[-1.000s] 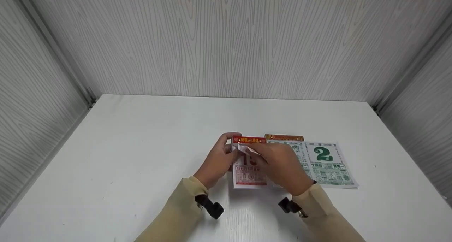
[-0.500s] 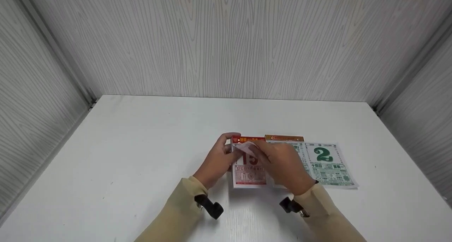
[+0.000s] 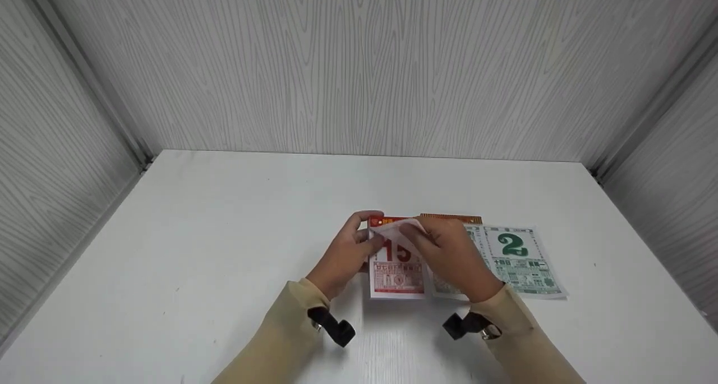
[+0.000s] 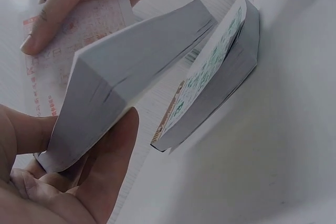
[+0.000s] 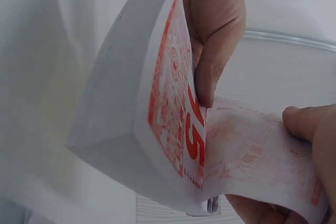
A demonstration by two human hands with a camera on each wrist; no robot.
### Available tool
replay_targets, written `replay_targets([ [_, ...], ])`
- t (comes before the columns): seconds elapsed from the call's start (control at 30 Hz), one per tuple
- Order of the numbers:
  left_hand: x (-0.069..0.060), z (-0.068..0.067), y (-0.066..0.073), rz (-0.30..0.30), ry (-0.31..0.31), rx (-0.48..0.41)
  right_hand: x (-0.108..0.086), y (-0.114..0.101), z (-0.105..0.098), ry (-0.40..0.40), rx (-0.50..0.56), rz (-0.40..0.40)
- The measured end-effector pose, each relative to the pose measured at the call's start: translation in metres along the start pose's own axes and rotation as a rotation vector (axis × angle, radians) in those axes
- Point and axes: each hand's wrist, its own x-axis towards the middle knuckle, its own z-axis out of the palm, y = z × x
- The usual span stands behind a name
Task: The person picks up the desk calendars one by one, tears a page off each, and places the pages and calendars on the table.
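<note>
My left hand grips the left edge of a thick tear-off calendar with a red header and a red 15, its thumb resting on the front. Between the thumb and fingers of my right hand is a thin page, lifted from the calendar's face and folded back near the top. In the right wrist view that page curves away from the pad, still joined near the header. The left wrist view shows the pad's thick grey page edges held by the left fingers.
A second calendar, green-printed with an orange header, lies on the white table just right of the held one. Beside it is a green-printed sheet with a large 2. A grey wood-grain panel stands behind.
My right hand has drawn the pinched page up and to the right, so more of it is folded back and the 15 shows. My left hand has stayed put.
</note>
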Motion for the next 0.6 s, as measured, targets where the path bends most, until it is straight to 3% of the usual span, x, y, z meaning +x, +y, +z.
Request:
replay_targets([
  [0.2,0.0,0.0,0.002,0.011,-0.021,-0.018,0.007,0.004,-0.007,-0.009,0.114,0.133],
  [0.6,0.0,0.003,-0.003,0.011,-0.02,-0.047,0.022,0.008,-0.005,0.036,0.048,0.113],
])
